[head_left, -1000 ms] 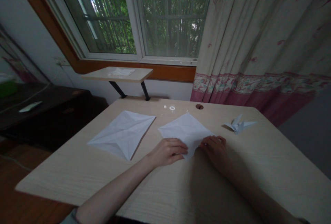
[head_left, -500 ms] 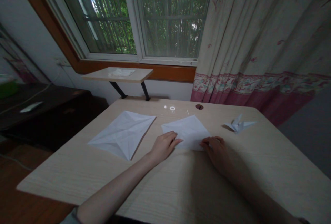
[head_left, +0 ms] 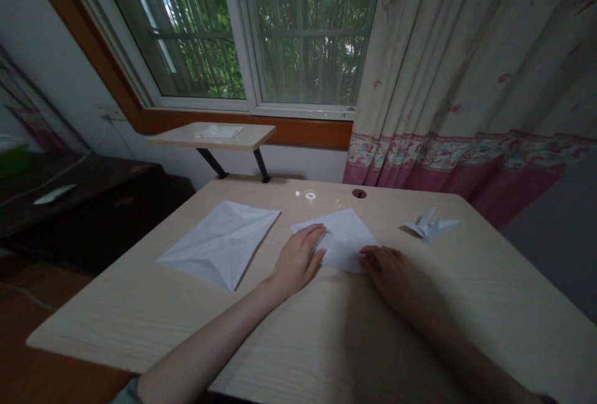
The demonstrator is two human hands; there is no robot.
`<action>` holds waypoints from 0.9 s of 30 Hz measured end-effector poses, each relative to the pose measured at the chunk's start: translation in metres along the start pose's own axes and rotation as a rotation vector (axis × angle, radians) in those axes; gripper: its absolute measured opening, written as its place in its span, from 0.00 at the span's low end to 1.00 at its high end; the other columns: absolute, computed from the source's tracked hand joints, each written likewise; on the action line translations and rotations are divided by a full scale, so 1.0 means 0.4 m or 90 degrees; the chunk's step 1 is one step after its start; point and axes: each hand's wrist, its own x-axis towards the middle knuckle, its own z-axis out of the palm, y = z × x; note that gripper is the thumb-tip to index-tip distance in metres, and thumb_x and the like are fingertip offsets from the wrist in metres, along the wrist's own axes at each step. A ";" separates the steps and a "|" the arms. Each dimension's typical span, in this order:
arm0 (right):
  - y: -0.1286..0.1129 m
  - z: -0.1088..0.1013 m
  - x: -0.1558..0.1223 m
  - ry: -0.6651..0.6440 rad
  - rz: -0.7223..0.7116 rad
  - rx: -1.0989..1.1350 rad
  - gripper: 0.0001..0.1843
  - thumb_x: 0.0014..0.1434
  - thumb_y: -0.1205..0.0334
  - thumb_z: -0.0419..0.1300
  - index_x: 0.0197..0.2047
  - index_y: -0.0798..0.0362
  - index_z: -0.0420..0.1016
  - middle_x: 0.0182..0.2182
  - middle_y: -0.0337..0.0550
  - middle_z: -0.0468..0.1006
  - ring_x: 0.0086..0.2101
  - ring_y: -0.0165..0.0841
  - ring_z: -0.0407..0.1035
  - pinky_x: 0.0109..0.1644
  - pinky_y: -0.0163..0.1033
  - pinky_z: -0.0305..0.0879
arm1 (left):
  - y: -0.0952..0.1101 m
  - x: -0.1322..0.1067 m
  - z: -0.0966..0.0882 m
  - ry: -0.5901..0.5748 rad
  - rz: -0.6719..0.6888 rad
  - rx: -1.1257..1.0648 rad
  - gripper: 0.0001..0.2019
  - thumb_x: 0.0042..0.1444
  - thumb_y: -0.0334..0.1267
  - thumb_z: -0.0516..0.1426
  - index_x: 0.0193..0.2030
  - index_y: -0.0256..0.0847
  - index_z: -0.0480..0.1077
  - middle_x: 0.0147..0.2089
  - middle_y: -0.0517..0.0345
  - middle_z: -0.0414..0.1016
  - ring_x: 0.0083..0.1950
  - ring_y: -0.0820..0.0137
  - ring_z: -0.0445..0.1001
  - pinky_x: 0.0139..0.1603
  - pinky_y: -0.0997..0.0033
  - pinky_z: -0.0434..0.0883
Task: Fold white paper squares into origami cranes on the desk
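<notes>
We are working at a pale wood-grain desk (head_left: 140,311), with our left hand (head_left: 297,261) and right hand (head_left: 388,275) reaching toward a folded sheet of white paper (head_left: 346,241) near the far middle of the desktop. Our left fingers (head_left: 313,237) are lying spread and fairly straight, with their tips resting on the paper's left part. Our right fingers (head_left: 373,256) are curving in a narrower shape against the paper's lower right edge, and we cannot tell whether they are pinching it or only touching it. The sheet is lying flat between our hands, with its corner pointing toward the far edge of the desk. Just to the left of our left hand, a larger creased sheet of paper (head_left: 221,243) is lying flat, its folds radiating across a diamond shape. Toward the right, a small white paper crane (head_left: 431,225) is sitting apart from our right hand. At the far edge, a small round hole (head_left: 359,193) is showing in the desktop. Beyond it, a narrow raised shelf (head_left: 209,135) is carrying a piece of white paper (head_left: 219,132), while a dark cabinet (head_left: 69,205) at the left holds a white paper strip (head_left: 55,194). Above, a barred window (head_left: 298,31) is letting in green daylight beside a patterned curtain (head_left: 466,68).
</notes>
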 end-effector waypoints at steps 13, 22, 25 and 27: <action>0.014 0.006 -0.001 0.004 -0.069 -0.028 0.12 0.66 0.62 0.51 0.45 0.49 0.76 0.42 0.47 0.82 0.45 0.41 0.75 0.53 0.49 0.66 | 0.033 -0.005 0.002 -0.104 0.273 0.229 0.23 0.64 0.31 0.58 0.64 0.51 0.65 0.72 0.56 0.57 0.70 0.57 0.57 0.70 0.51 0.58; 0.041 0.031 -0.010 0.023 -0.106 -0.015 0.19 0.67 0.61 0.50 0.57 0.51 0.73 0.56 0.51 0.77 0.56 0.41 0.71 0.61 0.54 0.65 | 0.034 -0.005 0.003 -0.226 0.309 0.274 0.21 0.70 0.36 0.53 0.68 0.52 0.60 0.73 0.58 0.57 0.72 0.60 0.55 0.71 0.47 0.52; 0.041 0.036 -0.013 0.005 -0.097 -0.024 0.20 0.67 0.62 0.50 0.58 0.50 0.74 0.58 0.51 0.76 0.57 0.41 0.70 0.61 0.54 0.66 | 0.039 -0.005 0.001 -0.254 0.290 0.267 0.23 0.69 0.34 0.53 0.69 0.52 0.59 0.73 0.59 0.56 0.70 0.60 0.56 0.71 0.49 0.51; 0.037 0.034 -0.012 -0.010 -0.097 -0.035 0.21 0.66 0.63 0.49 0.58 0.51 0.74 0.58 0.51 0.75 0.58 0.42 0.70 0.62 0.54 0.66 | 0.043 -0.004 -0.001 -0.277 0.277 0.255 0.25 0.67 0.32 0.54 0.69 0.51 0.58 0.73 0.58 0.56 0.69 0.59 0.58 0.69 0.51 0.53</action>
